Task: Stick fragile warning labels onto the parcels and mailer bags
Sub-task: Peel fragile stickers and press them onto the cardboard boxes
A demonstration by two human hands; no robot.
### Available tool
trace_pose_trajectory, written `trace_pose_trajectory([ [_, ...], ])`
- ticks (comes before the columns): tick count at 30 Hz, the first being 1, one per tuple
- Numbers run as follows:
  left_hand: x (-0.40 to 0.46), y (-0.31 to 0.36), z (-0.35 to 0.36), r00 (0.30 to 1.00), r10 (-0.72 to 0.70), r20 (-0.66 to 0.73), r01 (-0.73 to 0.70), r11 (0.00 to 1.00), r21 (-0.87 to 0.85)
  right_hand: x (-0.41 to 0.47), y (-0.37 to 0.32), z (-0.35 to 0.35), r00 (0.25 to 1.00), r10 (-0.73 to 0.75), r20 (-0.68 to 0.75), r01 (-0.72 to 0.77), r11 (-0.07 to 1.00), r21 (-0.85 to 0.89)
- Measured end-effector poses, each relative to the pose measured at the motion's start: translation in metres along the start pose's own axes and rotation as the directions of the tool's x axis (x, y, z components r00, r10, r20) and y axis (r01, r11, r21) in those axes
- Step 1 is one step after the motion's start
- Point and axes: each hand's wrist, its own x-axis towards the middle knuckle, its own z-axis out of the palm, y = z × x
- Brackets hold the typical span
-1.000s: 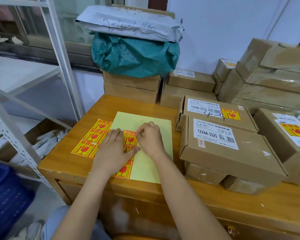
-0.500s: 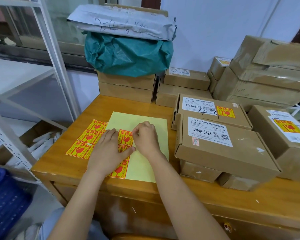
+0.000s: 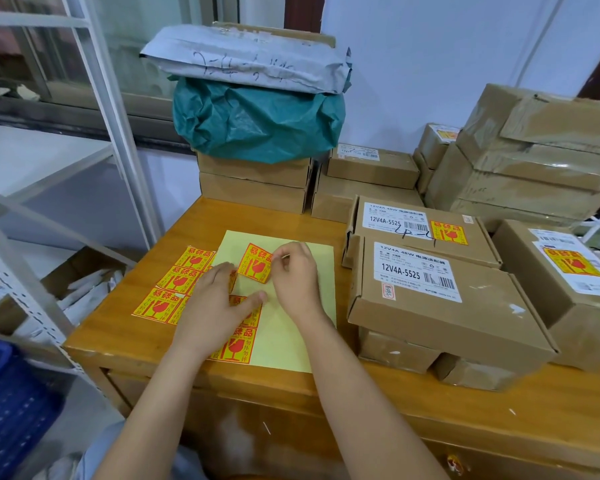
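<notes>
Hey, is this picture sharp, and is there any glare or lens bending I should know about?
Head view: mostly sharp, print on the front box label readable; the peeled fragile sticker in the right hand is clear; soft glare on the taped parcels; wide-angle bending curves the shelf frame.

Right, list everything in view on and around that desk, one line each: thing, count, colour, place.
peeled label: one, orange-red, lifted off the sheet, pinched by the right hand
backing sheet: one, pale yellow, flat on the desk, a few labels left on it
loose labels: a cluster, orange-red, desk left of the sheet
desk: one, wooden brown
near box: one, brown, right of the sheet, no fragile label showing
labelled box: one, brown, behind the near box
green bag: one, teal, on stacked boxes at the back
grey mailer: one, grey, atop the green bag
left hand: flat on the sheet
right hand: pinching the peeled label
</notes>
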Motion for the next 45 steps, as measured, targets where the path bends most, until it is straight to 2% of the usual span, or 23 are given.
trace_pose_trajectory([
  [3, -0.002, 0.001, -0.004, 0.994, -0.061, -0.09, 0.042, 0.978, -0.203, -0.001, -0.002, -0.006, 1.0, 0.018, -0.002, -0.018, 0.997, 0.075],
  [6, -0.005, 0.004, -0.008, 0.98, -0.059, -0.189, -0.003, 0.95, -0.313, -0.006, -0.007, -0.007, 0.999, 0.002, 0.045, -0.006, 0.996, 0.09],
  [11, -0.004, 0.011, -0.016, 0.971, -0.049, -0.234, -0.019, 0.96, -0.28, -0.015, -0.012, -0.01, 0.997, -0.017, 0.079, 0.003, 0.984, 0.18],
  [15, -0.001, 0.016, -0.023, 0.959, 0.019, -0.283, -0.1, 0.956, -0.275, -0.021, -0.017, -0.012, 0.997, -0.048, 0.066, 0.029, 0.964, 0.266],
  [20, -0.01, 0.026, -0.044, 0.973, -0.029, -0.23, -0.081, 0.888, -0.453, -0.028, -0.036, -0.025, 0.991, -0.066, 0.115, 0.02, 0.93, 0.368],
  [22, -0.019, 0.035, -0.056, 0.981, -0.099, -0.166, -0.021, 0.8, -0.599, -0.031, -0.05, -0.036, 0.988, -0.085, 0.13, 0.027, 0.918, 0.395],
  [26, -0.035, 0.058, -0.075, 0.987, -0.16, -0.001, 0.089, 0.553, -0.828, -0.035, -0.074, -0.062, 0.989, -0.082, 0.126, 0.016, 0.89, 0.456],
  [31, -0.044, 0.099, -0.072, 0.964, -0.26, -0.062, 0.05, 0.404, -0.913, -0.046, -0.087, -0.114, 0.999, -0.047, 0.001, 0.041, 0.882, 0.47],
  [34, -0.05, 0.122, -0.063, 0.974, -0.219, -0.056, 0.036, 0.396, -0.918, -0.056, -0.084, -0.141, 0.995, -0.082, -0.049, 0.096, 0.898, 0.43],
  [41, -0.06, 0.163, -0.035, 0.991, -0.12, 0.056, 0.101, 0.412, -0.905, -0.067, -0.065, -0.182, 0.976, -0.115, -0.185, 0.17, 0.933, 0.317],
  [45, -0.062, 0.181, -0.025, 0.989, -0.085, 0.122, 0.147, 0.421, -0.895, -0.066, -0.047, -0.197, 0.972, -0.084, -0.218, 0.145, 0.949, 0.28],
])
